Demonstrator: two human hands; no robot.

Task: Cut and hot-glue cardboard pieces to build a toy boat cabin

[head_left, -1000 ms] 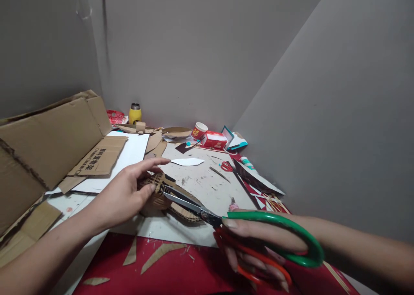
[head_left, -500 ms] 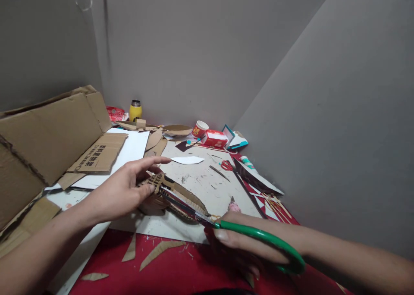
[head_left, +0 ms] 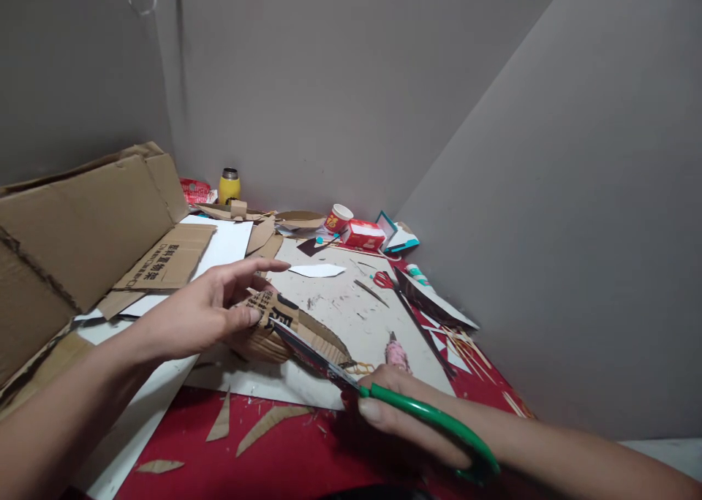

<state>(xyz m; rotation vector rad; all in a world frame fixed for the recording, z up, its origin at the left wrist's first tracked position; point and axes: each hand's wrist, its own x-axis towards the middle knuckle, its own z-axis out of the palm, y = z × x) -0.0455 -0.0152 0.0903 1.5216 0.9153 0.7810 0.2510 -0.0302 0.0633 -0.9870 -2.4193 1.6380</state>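
The left hand (head_left: 219,302) pinches the cardboard piece (head_left: 315,335) at its near left end, the thumb pressed on the printed face and the index finger stretched out straight above it. From that grip the piece runs away to the right, tapering towards a rounded tip, with dark printing beside the thumb and ribbed corrugation along its side. The right hand (head_left: 403,405) is wrapped around the scissors (head_left: 425,410), thumb against the green handle; its lower fingers are lost in shadow. The blades reach from this grip up and left across the cardboard piece, their points near the left thumb; how far apart they stand cannot be told. Just beyond the right hand's knuckles a tool with a pink wrapped handle (head_left: 395,355) lies on the white board (head_left: 334,306). Past the left index fingertip lies a pointed white paper cutout (head_left: 318,270), and farther right of it are red-handled scissors (head_left: 384,280). Below the left grip, on the red surface (head_left: 219,478), rest a curved cardboard strip (head_left: 268,428), a triangular scrap (head_left: 220,421) and a small sliver (head_left: 160,466). Left of and beyond the left wrist are a printed cardboard sheet (head_left: 172,255) and a large folded carton (head_left: 93,229). Well beyond both grips stands a yellow bottle (head_left: 229,187), with a red cup (head_left: 336,221) tilted farther right.
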